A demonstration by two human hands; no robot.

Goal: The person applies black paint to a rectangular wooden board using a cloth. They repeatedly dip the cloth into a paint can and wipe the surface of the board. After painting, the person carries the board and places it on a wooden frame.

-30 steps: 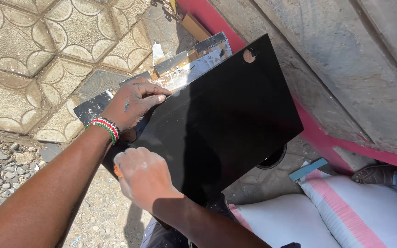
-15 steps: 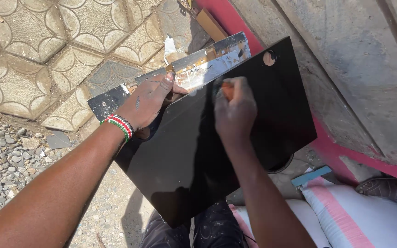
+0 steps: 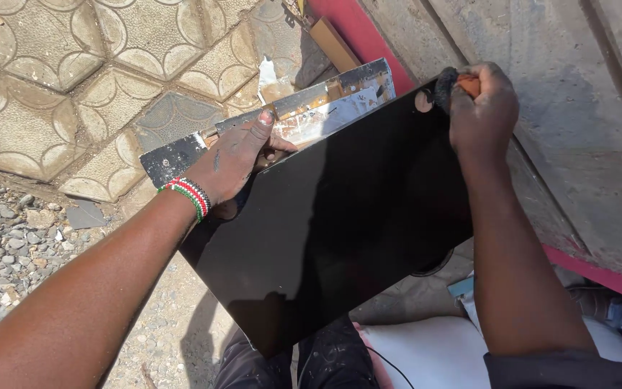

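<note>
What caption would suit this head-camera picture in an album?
Left hand steadies a glossy black panel while right hand presses a dark pad at its corner.
</note>
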